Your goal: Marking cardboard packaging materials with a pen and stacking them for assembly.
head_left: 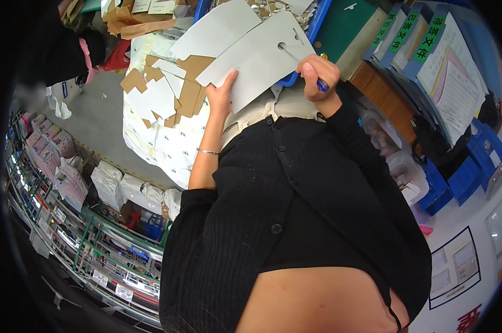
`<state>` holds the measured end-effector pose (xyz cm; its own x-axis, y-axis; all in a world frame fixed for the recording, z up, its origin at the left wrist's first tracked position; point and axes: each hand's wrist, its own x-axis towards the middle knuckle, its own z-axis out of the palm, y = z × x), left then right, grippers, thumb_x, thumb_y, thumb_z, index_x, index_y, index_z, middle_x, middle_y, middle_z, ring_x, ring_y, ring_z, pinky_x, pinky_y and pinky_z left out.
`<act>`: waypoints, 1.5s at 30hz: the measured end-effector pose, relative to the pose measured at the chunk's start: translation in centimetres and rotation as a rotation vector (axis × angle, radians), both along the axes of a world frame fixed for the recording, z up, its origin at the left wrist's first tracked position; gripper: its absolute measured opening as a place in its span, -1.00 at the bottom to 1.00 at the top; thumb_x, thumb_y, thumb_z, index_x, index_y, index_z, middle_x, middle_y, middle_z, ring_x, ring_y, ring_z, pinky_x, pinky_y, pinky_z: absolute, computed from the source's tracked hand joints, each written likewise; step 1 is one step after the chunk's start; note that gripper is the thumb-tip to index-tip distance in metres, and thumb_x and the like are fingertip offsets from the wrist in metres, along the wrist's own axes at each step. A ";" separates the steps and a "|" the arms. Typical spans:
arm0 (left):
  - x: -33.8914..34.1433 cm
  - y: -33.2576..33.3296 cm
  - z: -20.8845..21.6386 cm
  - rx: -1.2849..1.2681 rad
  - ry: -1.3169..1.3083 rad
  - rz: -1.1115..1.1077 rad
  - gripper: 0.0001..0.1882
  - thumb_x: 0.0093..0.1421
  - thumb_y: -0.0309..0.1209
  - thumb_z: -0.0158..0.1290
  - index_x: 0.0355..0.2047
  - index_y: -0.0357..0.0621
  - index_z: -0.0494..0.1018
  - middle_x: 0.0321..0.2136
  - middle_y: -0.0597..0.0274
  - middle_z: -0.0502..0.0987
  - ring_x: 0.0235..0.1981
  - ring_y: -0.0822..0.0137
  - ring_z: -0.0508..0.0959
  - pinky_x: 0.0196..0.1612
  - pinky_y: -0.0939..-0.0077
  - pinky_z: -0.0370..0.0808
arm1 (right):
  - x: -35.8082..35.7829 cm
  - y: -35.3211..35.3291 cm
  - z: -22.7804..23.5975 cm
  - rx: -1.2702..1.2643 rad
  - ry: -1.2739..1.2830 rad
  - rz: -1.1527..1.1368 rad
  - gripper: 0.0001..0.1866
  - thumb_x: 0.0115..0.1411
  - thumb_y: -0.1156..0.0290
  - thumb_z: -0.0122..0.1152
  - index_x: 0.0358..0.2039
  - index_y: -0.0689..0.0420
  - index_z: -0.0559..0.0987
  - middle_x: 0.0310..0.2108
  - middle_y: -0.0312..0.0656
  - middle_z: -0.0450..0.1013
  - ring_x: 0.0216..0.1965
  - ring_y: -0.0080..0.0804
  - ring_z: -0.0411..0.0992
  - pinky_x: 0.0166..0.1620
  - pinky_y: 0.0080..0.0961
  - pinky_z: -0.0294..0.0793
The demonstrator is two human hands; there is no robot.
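Observation:
A white cardboard sheet [254,66] lies at a slant in front of my body, with small round holes near its far right end. My left hand [221,95] grips the sheet's near left edge, thumb on top and the other fingers hidden beneath. In my right hand [318,77] is a screwdriver [322,85] with a blue handle, fist closed around it. Its thin metal shaft reaches to one of the round holes. A second white sheet [215,30] lies just beyond, partly under the first. Below both, a blue bin [321,25] holds many small cardboard pieces.
Brown and white cardboard offcuts [193,72] lie on a white plastic bag [145,127] at my left. File holders [428,61] and clear plastic boxes [403,166] stand to the right. A person in dark clothing [57,50] is at far left, near shelving [95,250].

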<state>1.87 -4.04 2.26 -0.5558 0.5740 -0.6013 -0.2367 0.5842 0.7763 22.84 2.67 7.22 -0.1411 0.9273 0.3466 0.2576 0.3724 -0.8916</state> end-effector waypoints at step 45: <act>-1.2 0.4 -1.5 0.027 -0.114 0.047 -0.40 -0.09 -0.41 0.25 -0.13 -0.53 0.24 -0.27 -0.14 0.44 -0.31 0.15 0.52 -0.24 0.48 0.49 | -1.0 1.3 -0.8 -0.101 0.029 -0.020 -0.73 0.00 0.54 -0.16 -0.80 0.23 0.35 -0.73 -0.24 0.36 -0.70 -0.52 0.19 -0.60 -0.67 0.17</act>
<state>0.64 -3.69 0.76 -0.5116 0.5655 -0.6469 -0.3510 0.5497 0.7580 21.87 3.94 6.41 -0.1134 0.9603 0.2550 0.2378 0.2754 -0.9314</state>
